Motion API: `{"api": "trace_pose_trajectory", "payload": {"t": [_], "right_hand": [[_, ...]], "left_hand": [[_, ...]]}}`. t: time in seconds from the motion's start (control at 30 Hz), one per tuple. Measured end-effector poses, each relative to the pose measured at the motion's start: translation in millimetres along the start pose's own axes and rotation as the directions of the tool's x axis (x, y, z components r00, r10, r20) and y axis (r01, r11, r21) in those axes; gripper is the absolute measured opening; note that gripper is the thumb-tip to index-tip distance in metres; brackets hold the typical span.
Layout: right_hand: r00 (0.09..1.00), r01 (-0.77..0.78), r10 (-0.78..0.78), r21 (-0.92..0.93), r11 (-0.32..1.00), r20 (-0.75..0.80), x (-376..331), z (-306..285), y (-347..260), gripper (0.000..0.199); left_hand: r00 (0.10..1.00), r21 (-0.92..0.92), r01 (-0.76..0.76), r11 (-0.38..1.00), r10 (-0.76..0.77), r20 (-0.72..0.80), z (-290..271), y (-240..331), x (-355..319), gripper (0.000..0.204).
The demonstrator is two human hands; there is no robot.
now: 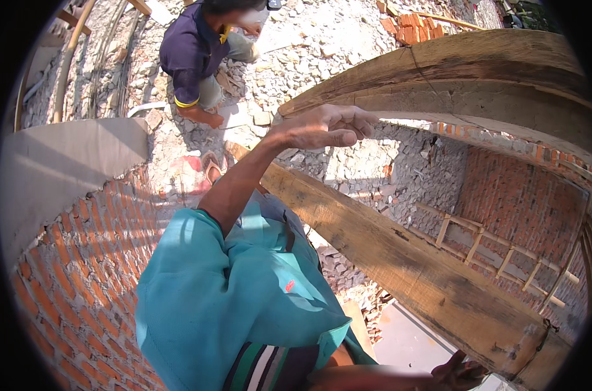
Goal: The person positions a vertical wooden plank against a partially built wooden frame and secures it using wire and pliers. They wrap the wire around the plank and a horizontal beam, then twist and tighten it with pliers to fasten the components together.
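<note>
My left hand reaches out in front of the near end of a long wooden board. Its fingers are half bent with the thumb apart, and nothing shows in them; whether it touches the board I cannot tell. A thick wooden plank slants from below my left forearm down to the lower right. Beside that plank's lower end is my right hand, dark and partly cut off by the lower edge. Its grip is not clear.
Below, a person in a dark shirt bends over rubble. A brick wall with a grey plastered band stands left. A concrete beam runs along the board. A wooden ladder and stacked bricks lie lower down.
</note>
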State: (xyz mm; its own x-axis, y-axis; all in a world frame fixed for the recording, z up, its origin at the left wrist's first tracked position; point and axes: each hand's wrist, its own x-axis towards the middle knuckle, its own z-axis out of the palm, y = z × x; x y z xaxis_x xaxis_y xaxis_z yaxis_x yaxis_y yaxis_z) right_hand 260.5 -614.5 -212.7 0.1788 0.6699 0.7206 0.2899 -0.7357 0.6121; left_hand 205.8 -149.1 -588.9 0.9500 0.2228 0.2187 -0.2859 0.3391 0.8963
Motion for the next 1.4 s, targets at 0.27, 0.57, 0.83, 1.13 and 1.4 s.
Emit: {"api": "trace_pose_trajectory", "payload": {"t": [0.27,0.57,0.83,1.13,1.4], "right_hand": [[0.948,-0.307,0.269,0.270,0.913,0.169,-14.8,5.7,15.4,0.069],[0.979,-0.201,0.187,0.281,0.938,0.075,-2.4,16.3,6.4,0.069],[0.991,-0.130,0.133,0.310,0.942,0.012,10.7,12.6,-6.7,0.066],[0.996,-0.060,0.070,0.168,0.984,-0.056,15.7,15.8,-5.0,0.069],[0.991,-0.064,0.103,0.351,0.934,-0.091,12.0,23.2,-2.3,0.064]], "left_hand": [[0.926,0.345,-0.373,0.861,0.321,0.200,99.1,97.6,-41.5,0.122],[0.910,0.539,-0.304,0.786,0.406,-0.080,134.9,88.6,-63.0,0.082],[0.897,0.565,-0.285,0.774,0.423,-0.127,133.2,95.2,-80.9,0.085],[0.782,0.680,-0.298,0.670,0.580,-0.229,142.4,88.5,-87.9,0.095],[0.810,0.665,-0.298,0.685,0.550,-0.203,139.4,78.6,-86.9,0.092]]}}
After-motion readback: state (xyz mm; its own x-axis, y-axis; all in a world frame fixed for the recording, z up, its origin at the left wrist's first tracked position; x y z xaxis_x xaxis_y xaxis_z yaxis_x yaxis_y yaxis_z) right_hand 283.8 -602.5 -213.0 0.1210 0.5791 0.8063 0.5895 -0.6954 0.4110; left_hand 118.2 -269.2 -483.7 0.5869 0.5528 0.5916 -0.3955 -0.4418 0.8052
